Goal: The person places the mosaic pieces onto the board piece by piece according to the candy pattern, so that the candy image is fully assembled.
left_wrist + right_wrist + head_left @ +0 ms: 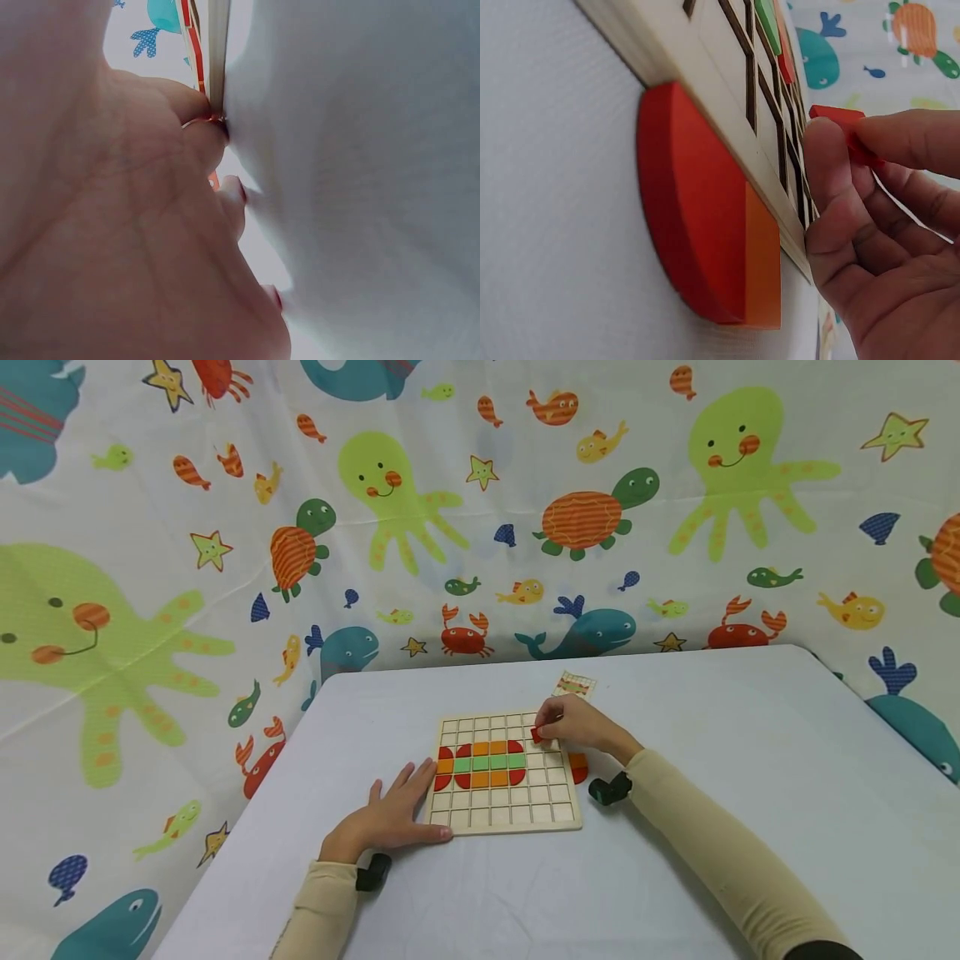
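Note:
A wooden grid board [551, 793] lies on the white table, with red, orange and green pieces [490, 763] forming a pattern across its left and middle cells. My left hand [392, 814] rests at the board's left edge, fingers stretched along the side and thumb at the near left corner. Over the upper right cells, my right hand [581, 724] pinches a small red block [838, 114] between thumb and fingertips. Beside the board's right edge, a red piece with a curved side [697, 210] lies against an orange piece [762, 262] on the table.
A small pattern card [576, 682] lies behind the board, partly covered by the right hand. The white tabletop [750, 735] extends to both sides. Behind it hangs a curtain [495, 602] printed with sea animals.

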The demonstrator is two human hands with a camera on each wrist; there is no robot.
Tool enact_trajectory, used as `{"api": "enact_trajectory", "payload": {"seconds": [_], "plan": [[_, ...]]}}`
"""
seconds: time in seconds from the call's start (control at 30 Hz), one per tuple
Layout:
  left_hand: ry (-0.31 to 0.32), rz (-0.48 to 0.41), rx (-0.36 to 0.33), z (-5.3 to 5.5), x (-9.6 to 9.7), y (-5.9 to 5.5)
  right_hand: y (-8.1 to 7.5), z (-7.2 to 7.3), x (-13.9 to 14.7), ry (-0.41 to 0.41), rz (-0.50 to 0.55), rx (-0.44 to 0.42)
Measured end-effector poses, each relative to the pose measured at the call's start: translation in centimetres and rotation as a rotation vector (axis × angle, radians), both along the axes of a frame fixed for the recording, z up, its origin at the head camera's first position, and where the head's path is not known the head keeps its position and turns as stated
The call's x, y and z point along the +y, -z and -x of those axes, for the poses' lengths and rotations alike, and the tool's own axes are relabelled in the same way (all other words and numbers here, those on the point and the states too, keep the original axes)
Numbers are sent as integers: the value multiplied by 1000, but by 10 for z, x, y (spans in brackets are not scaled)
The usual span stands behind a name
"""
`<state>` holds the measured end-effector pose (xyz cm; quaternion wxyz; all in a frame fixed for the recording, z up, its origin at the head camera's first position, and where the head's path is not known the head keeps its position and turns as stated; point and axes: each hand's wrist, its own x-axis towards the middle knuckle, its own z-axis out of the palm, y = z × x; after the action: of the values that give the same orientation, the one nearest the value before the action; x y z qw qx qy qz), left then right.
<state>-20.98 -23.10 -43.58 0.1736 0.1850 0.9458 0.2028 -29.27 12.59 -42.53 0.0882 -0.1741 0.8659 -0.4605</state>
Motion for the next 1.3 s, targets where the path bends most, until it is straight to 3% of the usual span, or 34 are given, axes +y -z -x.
{"api": "enact_trajectory", "payload": {"seconds": [0.37, 0.57, 0.73, 1.07, 1.3], "plan": [[-3, 6, 5, -4, 3, -4, 2, -3, 5, -52, 74, 6], [-1, 7, 6, -4, 3, -4, 5, -2, 5, -39, 115, -32], [-5, 11, 4, -4, 3, -5, 5, -4, 4, -41, 111, -62], [-11, 14, 3, -3, 4, -3, 8, -5, 2, 0, 52, 6], [-15, 21, 0, -2, 4, -2, 8, -4, 1, 12, 72, -50]]}}
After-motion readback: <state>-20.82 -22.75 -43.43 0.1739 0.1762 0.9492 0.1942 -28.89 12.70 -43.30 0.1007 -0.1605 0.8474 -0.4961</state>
